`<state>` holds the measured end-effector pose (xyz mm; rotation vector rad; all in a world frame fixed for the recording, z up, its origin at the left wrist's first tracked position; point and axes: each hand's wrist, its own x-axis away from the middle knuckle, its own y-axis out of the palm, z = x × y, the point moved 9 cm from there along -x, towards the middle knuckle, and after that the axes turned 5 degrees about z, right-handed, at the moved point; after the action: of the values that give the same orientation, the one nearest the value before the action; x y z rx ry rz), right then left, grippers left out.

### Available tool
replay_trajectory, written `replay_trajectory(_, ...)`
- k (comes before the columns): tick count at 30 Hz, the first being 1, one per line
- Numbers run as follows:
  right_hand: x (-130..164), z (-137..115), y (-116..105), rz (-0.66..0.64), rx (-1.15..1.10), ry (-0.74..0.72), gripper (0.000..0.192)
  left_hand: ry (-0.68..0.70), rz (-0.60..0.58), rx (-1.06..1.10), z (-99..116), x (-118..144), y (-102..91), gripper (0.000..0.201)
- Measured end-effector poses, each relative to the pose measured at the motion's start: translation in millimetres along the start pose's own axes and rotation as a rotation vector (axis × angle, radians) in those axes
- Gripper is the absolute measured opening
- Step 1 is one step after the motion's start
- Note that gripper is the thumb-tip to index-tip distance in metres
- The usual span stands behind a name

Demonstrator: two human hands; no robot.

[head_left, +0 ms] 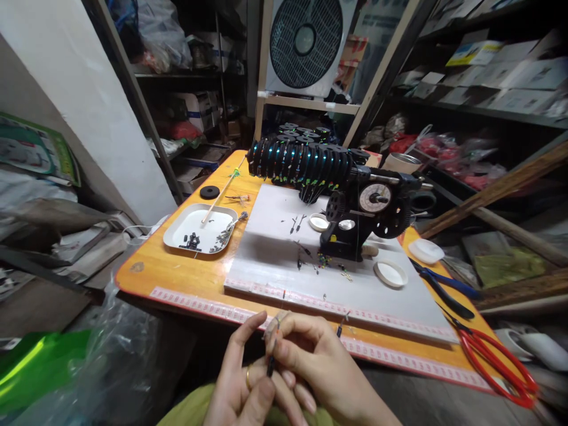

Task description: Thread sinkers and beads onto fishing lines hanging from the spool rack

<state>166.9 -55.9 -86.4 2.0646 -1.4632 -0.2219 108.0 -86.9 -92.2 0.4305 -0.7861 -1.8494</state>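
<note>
My left hand (248,378), with a ring on one finger, pinches a small black cylindrical piece (270,368) between thumb and fingers; its forefinger sticks out. My right hand (310,358) is closed against it, thumb and forefinger pinched at the upper end of the piece, where a bit of orange and thin clear line show. What lies within the fingers is partly hidden. Just beyond the hands is the front edge of a grey board (266,254) with a pink-and-white measuring tape (355,313). Another small black piece (340,329) hangs at that edge, right of my hands.
A black machine with a row of spools (302,160) stands on the board. Small beads (325,260) and shallow white lids (390,274) lie near it. At left is a white tray (173,228) with small parts. Red-handled scissors (497,361) and pliers (444,290) lie at right.
</note>
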Motion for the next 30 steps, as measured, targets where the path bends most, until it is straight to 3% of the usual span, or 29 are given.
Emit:
replay_trajectory(9, 0, -9, 0, -0.008, -0.118, -0.012, 0.024, 0.005, -0.003, 0.016, -1, -1, -0.6, 0.078)
replay_trajectory(16, -4, -6, -2, -0.015, -0.226, -0.008, 0.014, 0.017, 0.026, 0.009, -2, -1, -2.1, 0.092)
replay_trajectory(30, -6, 1, 2, 0.056, -0.358, 0.008, 0.014, 0.008, 0.03, -0.036, 8, -1, -1.9, 0.093)
